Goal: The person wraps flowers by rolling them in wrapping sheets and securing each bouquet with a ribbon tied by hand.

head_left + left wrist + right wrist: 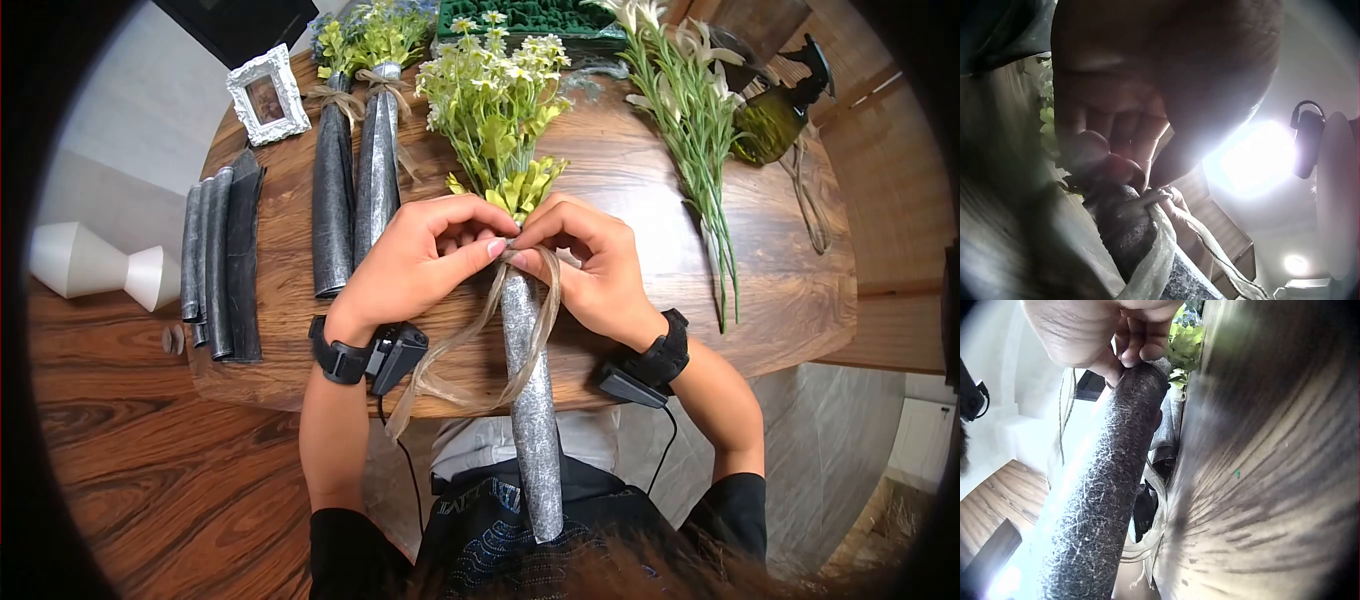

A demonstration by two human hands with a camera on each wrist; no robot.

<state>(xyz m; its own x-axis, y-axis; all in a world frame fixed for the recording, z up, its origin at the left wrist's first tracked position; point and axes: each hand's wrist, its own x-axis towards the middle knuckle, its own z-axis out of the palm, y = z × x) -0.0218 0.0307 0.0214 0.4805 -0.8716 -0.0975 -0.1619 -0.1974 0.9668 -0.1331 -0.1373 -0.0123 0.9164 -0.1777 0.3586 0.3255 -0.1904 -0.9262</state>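
Note:
A bouquet of white daisy-like flowers [500,80] with yellow-green leaves has its stems wrapped in a silver-grey roll [530,400], which reaches past the table's front edge toward the person. At the top of the wrap, my left hand [415,255] pinches a sheer beige ribbon [545,320] between thumb and finger. Opposite it, my right hand [595,270] pinches the same ribbon close by, fingertips near the knot. Loose ribbon ends hang in loops beside the wrap. In the right wrist view, curled fingers [1138,347] sit at the wrap's upper end.
Two wrapped, ribbon-tied bouquets [375,160] lie at the left. Farther left are rolled dark grey sheets [220,265] and a white picture frame [268,97]. Loose white lilies [700,150] and a green spray bottle [780,115] are at right. A green foam tray [540,22] stands behind.

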